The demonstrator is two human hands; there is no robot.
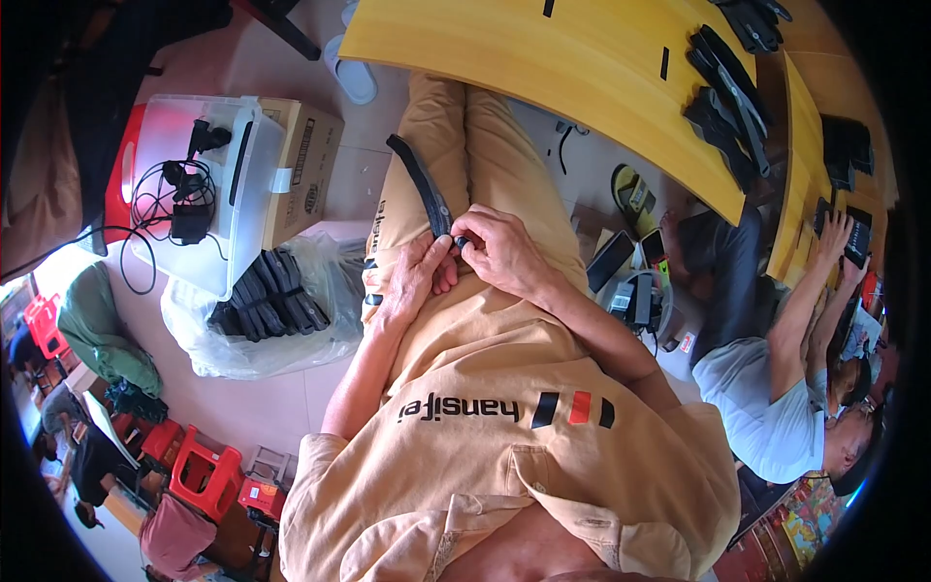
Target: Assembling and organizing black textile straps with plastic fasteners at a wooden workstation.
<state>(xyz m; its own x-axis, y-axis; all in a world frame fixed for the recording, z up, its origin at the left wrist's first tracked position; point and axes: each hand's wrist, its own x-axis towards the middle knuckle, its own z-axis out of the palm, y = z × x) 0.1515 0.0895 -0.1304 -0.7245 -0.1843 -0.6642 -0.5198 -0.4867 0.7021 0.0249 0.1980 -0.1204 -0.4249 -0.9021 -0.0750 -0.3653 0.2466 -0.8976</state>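
A long, slightly curved black strip [419, 179] lies along my thigh, over tan trousers. My left hand [415, 279] and my right hand [501, 254] meet at its near end on my lap. Both pinch that end between thumb and fingers, the fingertips almost touching each other. The far end of the strip points away from me, toward the yellow wooden table [543, 68]. My tan shirt fills the lower middle of the view.
A clear plastic bag [223, 354] of black strips sits on the floor at my left, beside a cardboard box [303, 165] and a clear bin [189, 126] with cables. More black parts [725, 102] lie on the table. A seated person [766, 398] works at right. Red stools [206, 475] stand lower left.
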